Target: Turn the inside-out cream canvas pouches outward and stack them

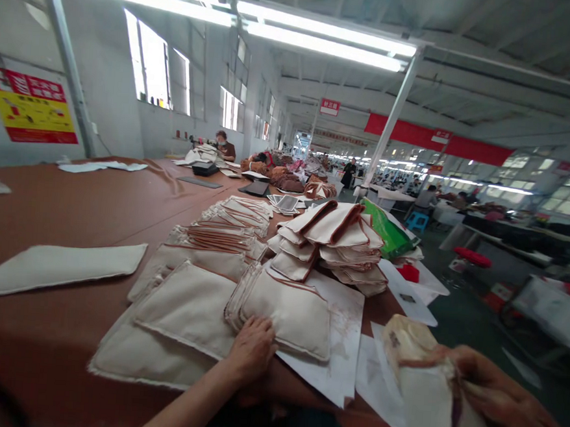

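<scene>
My left hand lies on the near edge of a small stack of cream fabric panels, its fingers resting on top. Larger cream panels spread beneath and to the left of that stack. At the lower right, my right hand is closed around a cream fabric piece with a brown edge, held off to the table's right side. A yellowish, crumpled item is just beyond this piece; whether it is attached, I cannot tell.
Folded cream pieces with brown edges are piled behind the small stack. White paper sheets lie under and beside it. A green bag stands behind the pile. One loose panel is on the brown-covered table. Another person sits farther back.
</scene>
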A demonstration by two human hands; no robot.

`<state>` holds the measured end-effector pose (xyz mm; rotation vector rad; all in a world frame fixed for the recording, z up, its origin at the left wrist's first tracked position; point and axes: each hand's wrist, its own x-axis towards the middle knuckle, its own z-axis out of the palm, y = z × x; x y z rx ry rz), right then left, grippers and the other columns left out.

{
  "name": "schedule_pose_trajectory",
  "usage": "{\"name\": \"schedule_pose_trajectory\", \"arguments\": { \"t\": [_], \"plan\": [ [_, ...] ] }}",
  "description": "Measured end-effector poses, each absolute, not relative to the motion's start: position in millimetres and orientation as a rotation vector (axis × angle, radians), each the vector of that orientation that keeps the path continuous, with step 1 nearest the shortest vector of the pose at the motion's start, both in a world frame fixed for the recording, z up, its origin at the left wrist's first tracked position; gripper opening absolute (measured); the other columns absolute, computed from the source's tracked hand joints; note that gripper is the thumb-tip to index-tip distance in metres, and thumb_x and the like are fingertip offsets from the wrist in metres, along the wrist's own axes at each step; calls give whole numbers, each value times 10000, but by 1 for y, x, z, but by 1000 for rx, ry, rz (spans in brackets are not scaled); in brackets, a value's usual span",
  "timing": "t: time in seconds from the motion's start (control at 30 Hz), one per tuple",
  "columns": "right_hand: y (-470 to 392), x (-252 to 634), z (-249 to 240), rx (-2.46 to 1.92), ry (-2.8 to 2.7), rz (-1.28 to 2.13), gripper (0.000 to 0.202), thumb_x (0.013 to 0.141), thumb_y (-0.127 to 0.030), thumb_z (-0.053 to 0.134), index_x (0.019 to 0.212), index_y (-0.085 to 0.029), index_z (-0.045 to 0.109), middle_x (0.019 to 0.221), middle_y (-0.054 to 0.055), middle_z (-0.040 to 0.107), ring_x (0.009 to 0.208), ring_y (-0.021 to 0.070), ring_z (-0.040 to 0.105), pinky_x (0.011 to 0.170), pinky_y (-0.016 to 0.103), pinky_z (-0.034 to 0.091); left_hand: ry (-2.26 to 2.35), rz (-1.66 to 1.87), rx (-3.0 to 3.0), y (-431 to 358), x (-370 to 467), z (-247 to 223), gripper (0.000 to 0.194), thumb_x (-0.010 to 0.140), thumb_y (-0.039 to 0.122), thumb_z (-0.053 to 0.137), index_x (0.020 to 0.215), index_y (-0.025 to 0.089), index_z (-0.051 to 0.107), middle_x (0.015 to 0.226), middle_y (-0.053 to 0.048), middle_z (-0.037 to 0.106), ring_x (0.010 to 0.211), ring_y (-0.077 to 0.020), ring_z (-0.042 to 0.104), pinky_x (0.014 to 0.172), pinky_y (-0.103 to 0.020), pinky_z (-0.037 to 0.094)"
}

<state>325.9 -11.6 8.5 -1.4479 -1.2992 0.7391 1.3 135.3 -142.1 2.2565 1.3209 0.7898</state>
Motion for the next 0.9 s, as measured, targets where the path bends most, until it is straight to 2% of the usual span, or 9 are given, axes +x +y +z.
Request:
{"name": "schedule_pose_trajectory", "arguments": {
  "t": [0.07,0.17,0.2,0.3,0.37,0.43,0.6,0.7,0.9],
  "plan": [
    [-6,301,7,-1349,-1281,1062,193,771,-418,632,785,-240,705,771,87,692,607,260,635,502,325,510,1281,799,2200,126,16,-123,236,902,307,523,971,185,713,1022,-126,710,1069,-305,631,1045,-501,391],
    [7,254,-3,-1119,-1390,1150,169,769,-410,678,779,-242,692,819,56,652,728,231,612,636,305,525,1080,872,2074,97,32,-82,411,1006,426,326,1292,243,558,1263,-74,628,1156,-193,585,989,-301,455],
    [11,238,-8,-1046,-1431,1150,171,784,-408,675,781,-237,683,810,46,627,750,221,597,668,301,518,884,904,1896,86,34,-68,423,1015,430,310,1320,232,524,1288,-77,605,1176,-191,565,1003,-296,439],
    [16,204,-16,-947,-1517,1114,173,827,-390,657,817,-217,659,804,33,578,761,198,560,674,282,482,569,907,1563,60,27,-38,433,999,507,333,1163,180,565,1022,-68,626,919,-165,596,856,-271,472],
    [15,192,-16,-956,-1583,1034,164,857,-366,635,830,-205,650,789,27,550,717,177,534,630,267,445,485,846,1417,51,14,-30,438,963,568,392,1036,165,547,747,5,509,616,-98,462,597,-201,410],
    [14,187,-14,-947,-1676,936,145,876,-329,615,817,-199,642,758,15,520,668,160,511,594,263,411,452,749,1348,49,1,-28,445,936,595,438,970,161,530,639,56,363,518,-71,280,481,-178,255],
    [13,180,-13,-882,-1838,663,86,915,-168,539,912,-220,608,803,19,519,722,169,542,638,276,431,487,600,1439,50,-19,-25,367,857,486,644,936,131,597,842,-23,529,763,-126,447,675,-209,373],
    [10,179,-16,-856,-1931,544,143,905,-133,539,999,-236,572,843,23,534,773,176,541,675,277,442,407,547,1368,49,-23,-22,320,818,422,705,847,129,579,842,-18,536,763,-126,459,685,-212,383],
    [3,185,-14,-978,-2001,891,53,889,-216,573,936,-208,549,849,22,525,736,167,506,653,272,425,405,493,1371,53,-32,-15,233,820,324,719,855,115,622,811,-7,530,721,-102,438,617,-170,353]
  ]
}}
